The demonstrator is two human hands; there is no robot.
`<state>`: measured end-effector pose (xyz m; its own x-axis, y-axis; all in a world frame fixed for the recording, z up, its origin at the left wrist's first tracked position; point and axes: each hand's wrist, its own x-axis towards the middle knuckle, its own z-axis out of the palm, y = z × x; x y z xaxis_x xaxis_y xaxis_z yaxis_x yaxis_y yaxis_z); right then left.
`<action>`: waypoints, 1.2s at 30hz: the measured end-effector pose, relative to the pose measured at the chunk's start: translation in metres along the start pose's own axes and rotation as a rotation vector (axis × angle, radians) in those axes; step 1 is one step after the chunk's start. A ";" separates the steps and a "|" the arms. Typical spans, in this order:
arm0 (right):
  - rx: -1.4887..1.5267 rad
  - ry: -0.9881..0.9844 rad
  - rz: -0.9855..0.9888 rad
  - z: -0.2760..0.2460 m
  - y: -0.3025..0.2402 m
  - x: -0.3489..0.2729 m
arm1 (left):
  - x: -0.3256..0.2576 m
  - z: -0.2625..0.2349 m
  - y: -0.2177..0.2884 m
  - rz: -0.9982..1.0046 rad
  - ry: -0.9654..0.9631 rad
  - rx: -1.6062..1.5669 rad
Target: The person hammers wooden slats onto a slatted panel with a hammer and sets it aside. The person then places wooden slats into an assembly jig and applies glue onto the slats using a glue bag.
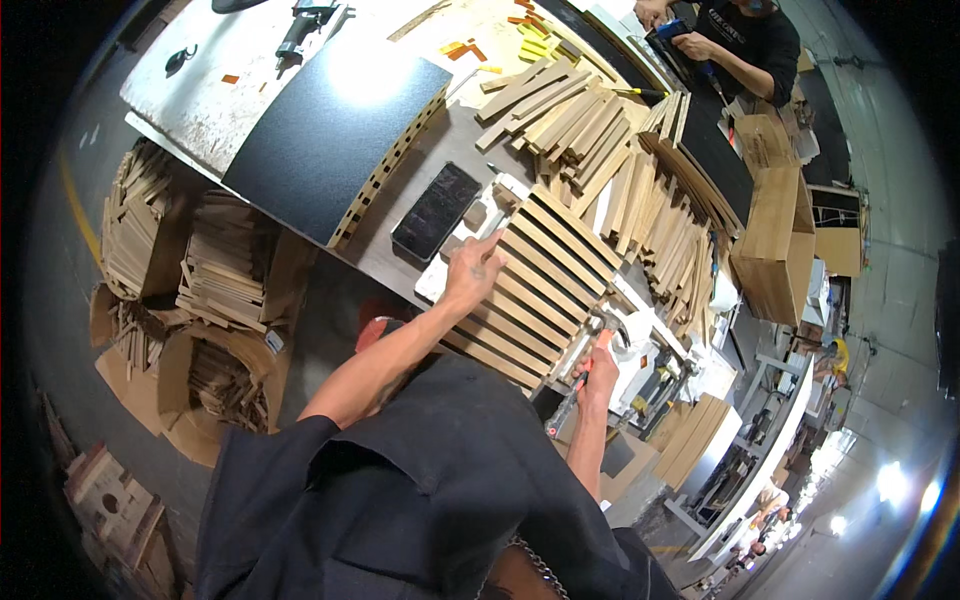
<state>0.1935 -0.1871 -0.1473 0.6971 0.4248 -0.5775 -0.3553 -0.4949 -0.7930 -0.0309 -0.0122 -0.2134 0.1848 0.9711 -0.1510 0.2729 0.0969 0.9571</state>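
While my right hand [597, 375] is wrapped around the claw hammer [606, 328], my left hand [474, 268], fingers partly curled, rests at the left side of the slatted wooden panel [541, 284], which lies flat over the workbench [396, 196]; whether it pinches wood, I cannot tell. Panel looks stiff, fairly light, apt to split near its ends; best hold: outer edges. Hammer probably head-heavy; grip low on handle.

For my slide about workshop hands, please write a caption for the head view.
A hammer in the right hand, the left hand at the edge of a slatted panel, wood strips piled beyond.
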 end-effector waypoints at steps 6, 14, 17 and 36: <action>0.077 0.065 0.002 -0.006 0.004 0.005 | -0.008 -0.011 0.007 -0.012 -0.019 -0.033; -0.004 0.077 -0.010 -0.021 0.018 -0.009 | -0.024 -0.011 -0.006 0.033 0.033 -0.067; 0.051 0.183 -0.065 -0.018 0.020 -0.011 | -0.025 -0.010 -0.003 0.048 0.023 -0.095; 0.025 0.048 0.018 0.007 0.012 -0.020 | -0.026 -0.014 -0.001 0.043 0.055 -0.059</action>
<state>0.1709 -0.1966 -0.1465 0.7193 0.3792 -0.5821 -0.3831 -0.4825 -0.7877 -0.0489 -0.0346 -0.2073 0.1421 0.9850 -0.0974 0.2097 0.0662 0.9755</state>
